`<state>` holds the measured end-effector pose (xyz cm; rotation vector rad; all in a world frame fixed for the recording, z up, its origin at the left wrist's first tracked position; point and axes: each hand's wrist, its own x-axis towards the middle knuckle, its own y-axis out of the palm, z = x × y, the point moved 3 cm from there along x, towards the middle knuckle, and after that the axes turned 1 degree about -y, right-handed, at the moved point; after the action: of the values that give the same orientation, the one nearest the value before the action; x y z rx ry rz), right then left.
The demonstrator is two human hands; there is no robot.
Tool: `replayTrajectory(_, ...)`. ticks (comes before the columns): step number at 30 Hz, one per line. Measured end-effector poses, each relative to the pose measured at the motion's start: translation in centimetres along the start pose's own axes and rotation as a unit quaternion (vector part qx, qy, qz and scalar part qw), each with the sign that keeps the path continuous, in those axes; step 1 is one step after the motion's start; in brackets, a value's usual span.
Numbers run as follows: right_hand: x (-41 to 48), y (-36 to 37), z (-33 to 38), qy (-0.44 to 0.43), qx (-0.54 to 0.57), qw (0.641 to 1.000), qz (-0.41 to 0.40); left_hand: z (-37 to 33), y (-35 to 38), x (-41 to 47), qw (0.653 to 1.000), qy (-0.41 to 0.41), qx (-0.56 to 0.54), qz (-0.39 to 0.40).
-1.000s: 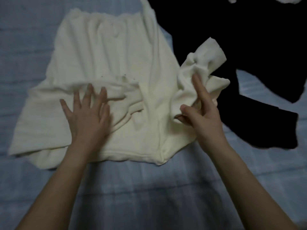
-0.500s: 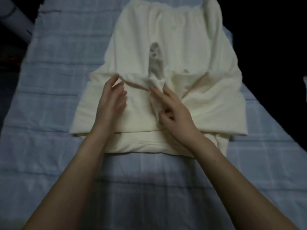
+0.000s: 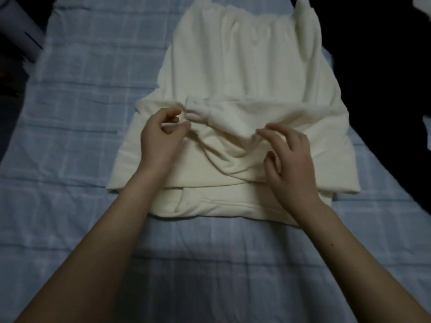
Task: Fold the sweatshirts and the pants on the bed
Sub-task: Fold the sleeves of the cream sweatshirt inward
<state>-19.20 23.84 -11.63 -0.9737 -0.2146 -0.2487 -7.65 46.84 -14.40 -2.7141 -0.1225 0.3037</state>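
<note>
One cream sweatshirt (image 3: 245, 73), sleeves folded in, lies on the bed (image 3: 81, 113). The left hand (image 3: 161, 138) is loosely curled and empty; the right hand (image 3: 290, 157) is spread, fingertips touching cloth.

Plain cream on the sweatshirt (image 3: 245, 66) in the middle, one even shade, its creases just a greyer cream. Under it the bed cover (image 3: 81, 113) is pale blue, crossed by lighter, whitish lines in a big check, and it goes a duskier blue on the near side. Off to the right, a garment (image 3: 373, 66) in solid black. Far left, a pale grey-white roll (image 3: 18, 36) with a thin dark blue mark. In the far right corner, a white patch (image 3: 423, 10).
</note>
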Motion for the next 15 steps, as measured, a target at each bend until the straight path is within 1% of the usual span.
replayTrajectory(1, 0.2, 0.0, -0.9, 0.005, -0.044, 0.999, 0.014, 0.1, 0.4, 0.0, 0.999, -0.021, 0.004, 0.026)
replayTrajectory(3, 0.4, 0.9, -2.2, 0.032, -0.068, 0.993, 0.090, 0.2, 1.9, 0.0, 0.996, -0.063, -0.018, 0.057)
replayTrajectory(4, 0.4, 1.7, -2.5, 0.050, -0.063, 0.989, 0.124, -0.1, 2.8, -0.1, 0.995, -0.064, -0.034, 0.063)
replayTrajectory(6, 0.4, 2.6, -2.8, 0.068, -0.080, 0.982, 0.155, -1.0, 4.3, -0.8, 0.996, -0.035, -0.045, 0.062)
replayTrajectory(8, 0.7, 2.4, -2.8, 0.058, -0.085, 0.984, 0.145, -1.6, 4.3, -1.5, 0.998, -0.007, -0.061, 0.033)
replayTrajectory(10, 1.1, 1.5, -2.8, 0.039, -0.095, 0.987, 0.127, -1.8, 2.6, -2.2, 0.995, 0.009, -0.104, 0.003)
replayTrajectory(12, 1.4, 0.9, -3.1, 0.022, -0.162, 0.978, 0.130, -1.3, 0.0, -2.7, 0.991, 0.013, -0.130, -0.032)
replayTrajectory(14, 1.5, 0.8, -3.1, 0.034, -0.194, 0.971, 0.135, 0.1, -3.0, -2.7, 0.991, -0.004, -0.111, -0.078)
replayTrajectory(15, 1.6, 0.8, -3.1, 0.048, -0.189, 0.970, 0.143, 0.9, -4.2, -2.6, 0.993, -0.027, -0.070, -0.092)
